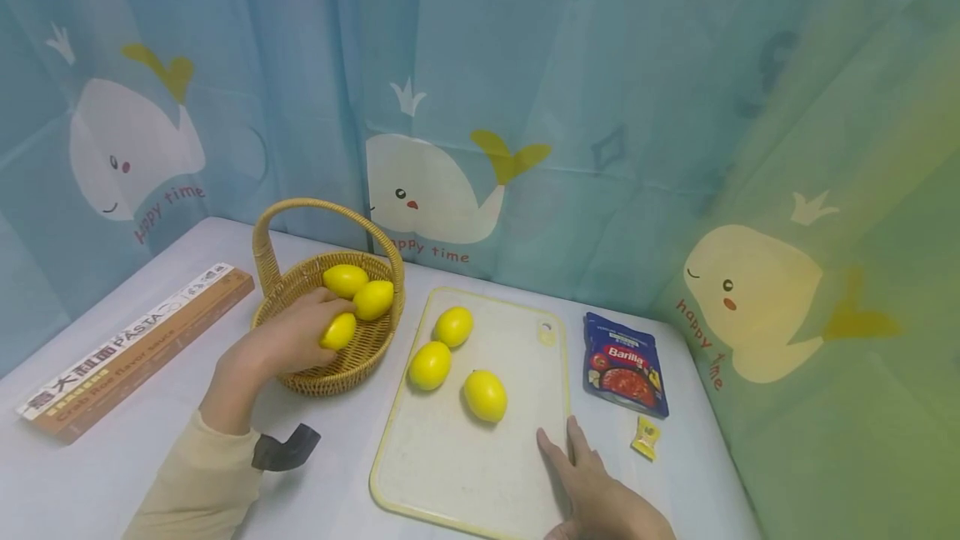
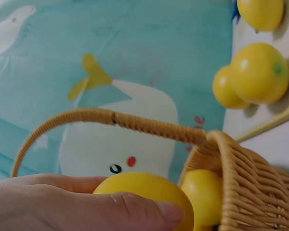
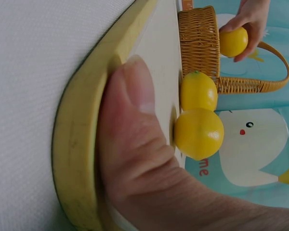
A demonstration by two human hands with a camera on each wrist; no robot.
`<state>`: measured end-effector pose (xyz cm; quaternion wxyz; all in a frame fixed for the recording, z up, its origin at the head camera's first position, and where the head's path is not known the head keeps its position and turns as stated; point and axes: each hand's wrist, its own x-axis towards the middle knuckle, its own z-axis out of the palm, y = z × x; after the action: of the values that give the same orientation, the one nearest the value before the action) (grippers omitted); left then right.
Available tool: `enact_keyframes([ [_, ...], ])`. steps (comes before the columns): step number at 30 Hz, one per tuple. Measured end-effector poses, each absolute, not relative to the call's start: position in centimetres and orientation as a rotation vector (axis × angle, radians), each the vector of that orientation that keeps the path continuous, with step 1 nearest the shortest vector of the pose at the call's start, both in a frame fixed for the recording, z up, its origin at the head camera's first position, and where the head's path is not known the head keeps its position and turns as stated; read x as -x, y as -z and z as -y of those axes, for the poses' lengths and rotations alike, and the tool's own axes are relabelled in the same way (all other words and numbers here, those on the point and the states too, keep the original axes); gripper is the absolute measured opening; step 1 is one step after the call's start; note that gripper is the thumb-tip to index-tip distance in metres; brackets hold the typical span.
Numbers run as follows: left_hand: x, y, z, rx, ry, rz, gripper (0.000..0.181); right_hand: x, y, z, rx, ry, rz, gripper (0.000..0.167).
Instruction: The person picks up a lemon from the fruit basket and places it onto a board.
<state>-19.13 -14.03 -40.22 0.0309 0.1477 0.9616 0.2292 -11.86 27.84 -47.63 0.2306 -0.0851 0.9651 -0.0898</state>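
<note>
We pinch a lemon (image 1: 339,331) in our left hand (image 1: 296,333) at the mouth of the basket (image 1: 324,383), while our right hand (image 1: 600,494), fingers extended, rests at the edge of the cutting board (image 1: 465,473), presumably to steady it.

Looks like a small nook set out kitchen-fashion, too closely curtained to place in a home or elsewhere. Hung at back and sides with a blue-green curtain (image 1: 637,65), printed with white whales (image 1: 442,190) and "happy time", hiding whatever lies beyond. Furnished with a white, cloth-covered worktop (image 1: 322,494). Stocked like a kitchen with lemons (image 1: 486,396), a basket (image 1: 330,382), a board (image 1: 450,473), a box (image 1: 142,352) marked PASTA and a pouch (image 1: 626,365) marked Barilla, pictured with red sauce.
</note>
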Motion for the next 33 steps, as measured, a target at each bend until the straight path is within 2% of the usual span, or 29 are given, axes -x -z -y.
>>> enact_keyframes([
  [9,17.9,38.8,13.1,-0.581,-0.702,-3.013,0.058,11.8,47.7,-28.0,0.250,0.272,-2.656,0.127],
  [23,17.4,38.8,11.2,-0.673,-0.631,-3.026,0.050,11.7,47.5,-28.1,0.269,0.281,-2.662,0.125],
  [33,16.9,38.9,9.2,-0.688,-0.621,-2.968,0.055,11.8,47.5,-28.0,0.242,0.270,-2.654,0.125],
])
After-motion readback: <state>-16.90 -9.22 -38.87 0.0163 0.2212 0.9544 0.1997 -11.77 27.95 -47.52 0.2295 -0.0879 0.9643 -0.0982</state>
